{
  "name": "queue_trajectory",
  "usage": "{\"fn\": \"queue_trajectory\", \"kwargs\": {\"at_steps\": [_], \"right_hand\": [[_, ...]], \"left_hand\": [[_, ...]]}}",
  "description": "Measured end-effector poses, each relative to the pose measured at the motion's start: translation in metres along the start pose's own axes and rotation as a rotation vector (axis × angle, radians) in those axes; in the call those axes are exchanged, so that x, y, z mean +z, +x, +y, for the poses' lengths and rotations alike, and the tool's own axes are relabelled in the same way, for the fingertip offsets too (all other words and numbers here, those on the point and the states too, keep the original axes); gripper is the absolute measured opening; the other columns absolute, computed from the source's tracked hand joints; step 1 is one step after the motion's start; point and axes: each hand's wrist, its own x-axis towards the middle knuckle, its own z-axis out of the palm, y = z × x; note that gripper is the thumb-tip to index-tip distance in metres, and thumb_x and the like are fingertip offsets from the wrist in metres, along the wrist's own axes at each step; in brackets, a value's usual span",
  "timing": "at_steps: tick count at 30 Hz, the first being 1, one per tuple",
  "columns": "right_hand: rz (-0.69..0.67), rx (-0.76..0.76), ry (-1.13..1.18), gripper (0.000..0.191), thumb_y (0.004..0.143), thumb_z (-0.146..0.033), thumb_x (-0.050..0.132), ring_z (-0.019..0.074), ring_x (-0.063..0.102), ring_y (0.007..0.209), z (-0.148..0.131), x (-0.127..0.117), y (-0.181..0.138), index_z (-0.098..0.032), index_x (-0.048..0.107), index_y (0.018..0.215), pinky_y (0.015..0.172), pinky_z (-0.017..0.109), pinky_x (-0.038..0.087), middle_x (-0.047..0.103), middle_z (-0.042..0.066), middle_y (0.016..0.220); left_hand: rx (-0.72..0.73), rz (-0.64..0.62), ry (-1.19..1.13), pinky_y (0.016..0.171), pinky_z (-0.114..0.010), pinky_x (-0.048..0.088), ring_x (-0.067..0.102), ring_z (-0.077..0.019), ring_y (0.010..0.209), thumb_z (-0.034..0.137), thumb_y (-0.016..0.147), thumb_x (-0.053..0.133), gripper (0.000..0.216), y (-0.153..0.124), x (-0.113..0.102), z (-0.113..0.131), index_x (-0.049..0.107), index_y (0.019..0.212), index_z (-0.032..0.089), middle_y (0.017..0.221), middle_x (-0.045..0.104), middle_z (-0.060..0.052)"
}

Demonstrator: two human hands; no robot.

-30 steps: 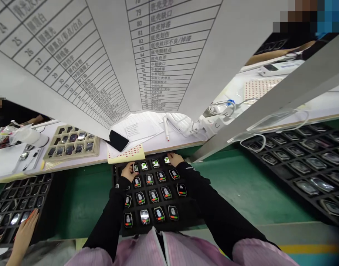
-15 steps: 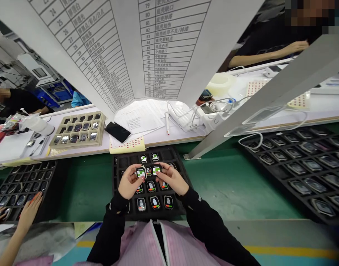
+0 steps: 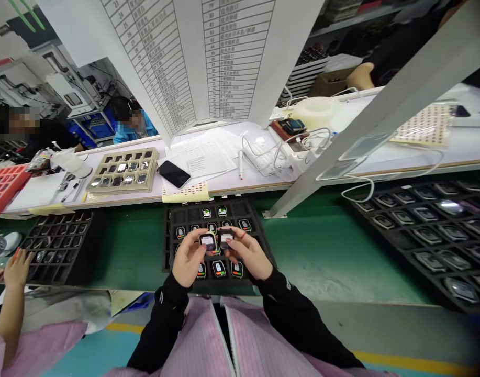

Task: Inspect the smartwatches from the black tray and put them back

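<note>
My left hand point(image 3: 188, 256) grips a strapless smartwatch point(image 3: 208, 241) by its edges, thumb on the lower part of the lit screen. Beside it, my right hand point(image 3: 249, 254) holds a second strapless smartwatch point(image 3: 226, 239), thumb over its screen. Both screens show a pale panel on a dark ground; the text is too small to read. The two watches are side by side above a black foam tray point(image 3: 235, 208). Several more watches sit in the tray's pockets, such as a lit watch point(image 3: 219, 268) in the front row. My hands hide part of the tray.
Another black tray point(image 3: 424, 235) of watches lies at right, and one point(image 3: 63, 246) at left near a co-worker's hand point(image 3: 18, 268). On the shelf are a phone point(image 3: 174, 174), a beige tray point(image 3: 124, 172) and papers point(image 3: 202, 157). A slanted metal post point(image 3: 302, 196) stands right of my tray.
Both watch screens have switched from a green-and-white pattern to a pale panel on dark. Both hands keep their hold. The view has shifted, and the co-worker's hand at left has moved.
</note>
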Motion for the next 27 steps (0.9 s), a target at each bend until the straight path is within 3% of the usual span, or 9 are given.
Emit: {"fn": "queue_trajectory", "kwargs": {"at_steps": [5,10,13,16,21,27], "right_hand": [[0.033,-0.003,-0.032,0.053,0.067,-0.05,0.078,0.0095,0.049,0.049,0.001,0.011,-0.004,-0.018,0.061,0.106,0.035,0.016,0.033,0.061,0.001,0.076],[0.053,-0.006,-0.098,0.053,0.068,-0.053,0.076,0.0093,0.047,0.047,0.004,0.017,-0.005,-0.018,0.062,0.105,0.034,0.015,0.031,0.058,-0.001,0.066],[0.032,-0.005,-0.097,0.051,0.069,-0.049,0.076,0.0101,0.049,0.049,0.004,0.018,-0.006,-0.018,0.062,0.107,0.035,0.016,0.033,0.061,0.0,0.071],[-0.009,-0.013,-0.067,0.05,0.071,-0.043,0.075,0.0105,0.05,0.053,0.003,0.018,-0.008,-0.02,0.06,0.113,0.037,0.016,0.035,0.063,0.002,0.08],[-0.053,-0.042,-0.058,0.047,0.074,-0.037,0.073,0.0109,0.051,0.054,0.002,0.018,-0.012,-0.02,0.059,0.116,0.038,0.017,0.037,0.06,0.0,0.075],[-0.037,-0.043,-0.081,0.05,0.077,-0.046,0.073,0.0123,0.051,0.054,0.004,0.018,-0.012,-0.021,0.06,0.118,0.039,0.018,0.038,0.058,0.001,0.072]], "left_hand": [[0.004,0.016,0.031,0.052,-0.021,0.042,0.061,-0.0124,0.069,0.039,0.086,0.06,0.036,-0.01,-0.002,0.0,0.057,0.115,0.018,0.112,0.061,-0.011],[0.008,0.064,0.024,0.05,-0.02,0.043,0.061,-0.0106,0.065,0.047,0.086,0.059,0.04,-0.014,-0.003,-0.002,0.058,0.114,0.018,0.109,0.061,-0.011],[0.003,0.085,0.028,0.049,-0.02,0.043,0.059,-0.0097,0.063,0.049,0.086,0.059,0.04,-0.016,-0.004,-0.003,0.059,0.112,0.018,0.108,0.061,-0.01],[0.01,0.062,0.007,0.05,-0.02,0.043,0.06,-0.0102,0.064,0.047,0.086,0.06,0.039,-0.017,-0.007,-0.003,0.059,0.113,0.019,0.106,0.062,-0.009],[-0.004,0.02,-0.003,0.054,-0.022,0.047,0.061,-0.012,0.07,0.045,0.083,0.065,0.041,-0.017,-0.01,-0.002,0.058,0.115,0.02,0.111,0.06,-0.009],[0.005,0.03,0.011,0.058,-0.025,0.053,0.06,-0.0128,0.069,0.048,0.082,0.065,0.042,-0.015,-0.01,0.001,0.058,0.112,0.019,0.106,0.06,-0.009]]}}
